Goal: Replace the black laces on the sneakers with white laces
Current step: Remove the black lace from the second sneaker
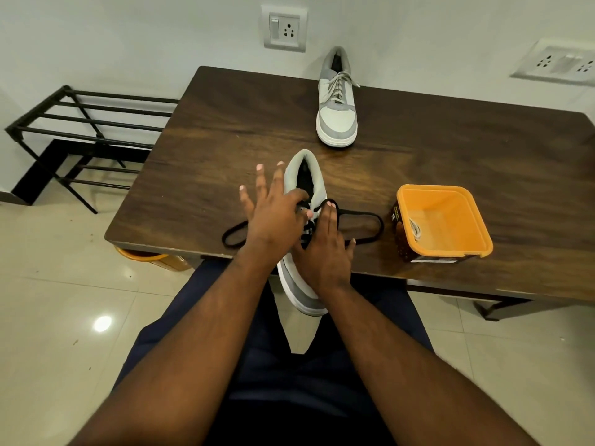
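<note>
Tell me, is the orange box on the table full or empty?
Nearly empty. The open-topped orange plastic box shows bare orange inside, with only one pale lace lying against its left wall.

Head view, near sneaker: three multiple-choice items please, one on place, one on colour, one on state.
1. Where is the open orange plastic tub?
A. right of the near grey-and-white sneaker
B. on the floor
C. beside the far sneaker

2. What colour are the laces on the far grey-and-white sneaker?
A. black
B. light
C. orange

3. The near sneaker's black lace is
A. removed
B. tied in a bow
C. loosened, loops on the dark wooden table

A: the tub stands to that sneaker's right.
B: pale laces show.
C: loops trail both sides.
</note>
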The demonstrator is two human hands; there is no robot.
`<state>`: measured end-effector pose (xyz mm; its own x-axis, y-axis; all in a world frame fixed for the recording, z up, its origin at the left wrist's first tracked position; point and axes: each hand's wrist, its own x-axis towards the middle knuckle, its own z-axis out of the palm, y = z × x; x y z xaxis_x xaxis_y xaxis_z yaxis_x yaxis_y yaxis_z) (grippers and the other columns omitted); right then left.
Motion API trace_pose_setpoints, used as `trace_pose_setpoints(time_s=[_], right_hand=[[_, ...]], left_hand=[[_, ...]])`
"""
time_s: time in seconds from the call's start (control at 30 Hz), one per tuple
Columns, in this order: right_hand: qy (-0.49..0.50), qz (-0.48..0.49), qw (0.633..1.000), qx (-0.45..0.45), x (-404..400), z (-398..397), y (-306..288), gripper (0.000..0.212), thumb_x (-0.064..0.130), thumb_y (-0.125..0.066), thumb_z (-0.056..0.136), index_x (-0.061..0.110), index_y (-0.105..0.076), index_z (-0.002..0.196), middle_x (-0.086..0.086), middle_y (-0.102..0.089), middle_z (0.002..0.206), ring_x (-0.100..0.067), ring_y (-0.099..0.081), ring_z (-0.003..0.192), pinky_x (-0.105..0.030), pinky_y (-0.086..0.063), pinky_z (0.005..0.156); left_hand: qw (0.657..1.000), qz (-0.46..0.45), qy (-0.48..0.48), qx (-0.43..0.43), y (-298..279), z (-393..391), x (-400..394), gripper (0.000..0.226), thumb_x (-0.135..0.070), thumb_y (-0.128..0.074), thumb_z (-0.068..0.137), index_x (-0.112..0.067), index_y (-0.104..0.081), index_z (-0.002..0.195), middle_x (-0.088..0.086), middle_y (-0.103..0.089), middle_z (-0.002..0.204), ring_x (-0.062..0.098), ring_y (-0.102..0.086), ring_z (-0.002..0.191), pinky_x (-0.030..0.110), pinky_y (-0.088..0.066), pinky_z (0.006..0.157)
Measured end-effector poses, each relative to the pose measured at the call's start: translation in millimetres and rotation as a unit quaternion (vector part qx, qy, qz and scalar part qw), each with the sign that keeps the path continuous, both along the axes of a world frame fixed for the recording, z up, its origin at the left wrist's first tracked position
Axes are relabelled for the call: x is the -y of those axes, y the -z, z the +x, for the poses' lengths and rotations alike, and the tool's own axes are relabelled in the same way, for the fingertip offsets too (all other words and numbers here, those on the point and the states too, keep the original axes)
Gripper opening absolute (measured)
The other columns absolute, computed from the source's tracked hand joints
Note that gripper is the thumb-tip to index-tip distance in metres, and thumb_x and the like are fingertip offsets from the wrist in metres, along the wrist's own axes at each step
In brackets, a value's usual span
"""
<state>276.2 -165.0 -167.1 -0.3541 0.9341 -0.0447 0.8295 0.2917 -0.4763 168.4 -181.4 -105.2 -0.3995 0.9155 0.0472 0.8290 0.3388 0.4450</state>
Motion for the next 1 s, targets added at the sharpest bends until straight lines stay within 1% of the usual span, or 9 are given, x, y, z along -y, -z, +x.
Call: trace_pose_setpoints(time_s=[0.17,0.27,0.37,0.5,0.63,0.7,0.8,0.9,1.0], right_hand=[[0.004,0.006,1.000,0.010,-1.1,-1.2,1.0,0.092,0.067,-0.037,0.090,0.017,0.006,0.155,0.001,0.000,0.164,-0.023,-0.012,0.149,-0.064,-0.005,0.115],[0.005,0.000,1.000,0.010,-0.1,-1.3,0.8,0.093,0.071,-0.032,0.089,0.018,0.006,0.154,0.001,0.000,0.164,-0.024,-0.007,0.150,-0.064,-0.004,0.115],[0.005,-0.007,1.000,0.007,-0.5,-1.4,-0.2,0.093,0.072,-0.031,0.089,0.019,0.008,0.154,0.001,0.002,0.164,-0.023,-0.004,0.150,-0.063,-0.003,0.115],[0.006,-0.006,1.000,0.010,0.1,-1.2,-0.2,0.092,0.073,-0.031,0.089,0.020,0.006,0.154,0.001,0.001,0.164,-0.024,-0.005,0.150,-0.063,-0.004,0.116],[0.005,-0.005,1.000,0.004,0.0,-0.6,0.0,0.092,0.071,-0.034,0.089,0.019,0.006,0.154,0.000,0.001,0.164,-0.025,-0.007,0.150,-0.064,-0.005,0.115],[0.004,-0.005,1.000,0.003,0.1,-1.1,0.2,0.092,0.071,-0.034,0.089,0.019,0.006,0.154,0.000,0.001,0.164,-0.025,-0.007,0.150,-0.064,-0.006,0.115],[0.002,0.000,1.000,0.008,0.1,-1.8,-0.2,0.092,0.072,-0.032,0.089,0.019,0.006,0.154,0.000,0.001,0.164,-0.025,-0.009,0.150,-0.064,-0.008,0.115],[0.007,-0.004,1.000,0.010,0.6,-1.9,-0.9,0.092,0.072,-0.031,0.089,0.019,0.006,0.154,0.000,0.000,0.164,-0.024,-0.009,0.150,-0.063,-0.008,0.115],[0.006,-0.014,1.000,0.008,0.9,-1.5,-1.6,0.094,0.074,-0.031,0.087,0.020,0.007,0.154,0.001,-0.001,0.164,-0.023,-0.010,0.150,-0.062,-0.007,0.115]], left_hand=[[0.994,0.038,0.062,-0.086,3.7,1.1,-7.1,0.004,-0.027,-0.062,0.092,-0.028,-0.066,0.090,-0.001,-0.014,0.163,0.033,0.011,0.150,0.065,0.010,0.111],[0.980,0.191,0.007,0.050,4.3,-2.6,-4.6,0.006,-0.017,-0.065,0.088,-0.022,-0.066,0.085,-0.005,-0.038,0.150,0.019,-0.022,0.147,0.061,-0.003,0.115],[0.864,0.417,-0.161,0.232,-9.4,-15.5,-0.8,0.011,-0.006,-0.062,0.088,-0.016,-0.063,0.090,0.005,-0.051,0.130,-0.004,-0.053,0.110,0.024,-0.042,0.103],[0.743,0.508,-0.342,0.268,-22.2,-50.1,3.8,0.011,-0.003,-0.057,0.091,-0.006,-0.058,0.101,0.015,-0.052,0.113,0.007,-0.055,0.093,0.014,-0.047,0.088],[0.868,0.201,-0.389,0.236,12.1,-79.4,11.9,0.030,-0.024,-0.056,0.096,-0.012,-0.055,0.123,0.010,-0.048,0.132,0.024,-0.050,0.120,0.045,-0.037,0.109],[0.917,0.033,-0.351,0.187,20.9,-71.9,19.6,0.056,-0.033,-0.057,0.095,-0.022,-0.034,0.145,0.012,-0.025,0.156,0.038,-0.022,0.144,0.060,-0.017,0.116],[0.982,0.065,-0.164,0.061,20.6,-41.6,22.4,0.078,-0.026,-0.058,0.094,-0.032,-0.011,0.155,0.010,0.001,0.164,0.040,0.002,0.149,0.065,-0.012,0.114],[0.997,0.068,0.031,0.003,14.2,-15.7,13.7,0.057,-0.018,-0.052,0.097,-0.040,-0.035,0.147,-0.001,-0.001,0.165,0.027,0.007,0.151,0.061,-0.008,0.115],[0.999,0.031,0.024,0.011,11.0,-12.9,1.8,0.033,-0.028,-0.053,0.098,-0.037,-0.058,0.129,-0.003,-0.008,0.164,0.024,0.006,0.151,0.058,-0.003,0.117]])
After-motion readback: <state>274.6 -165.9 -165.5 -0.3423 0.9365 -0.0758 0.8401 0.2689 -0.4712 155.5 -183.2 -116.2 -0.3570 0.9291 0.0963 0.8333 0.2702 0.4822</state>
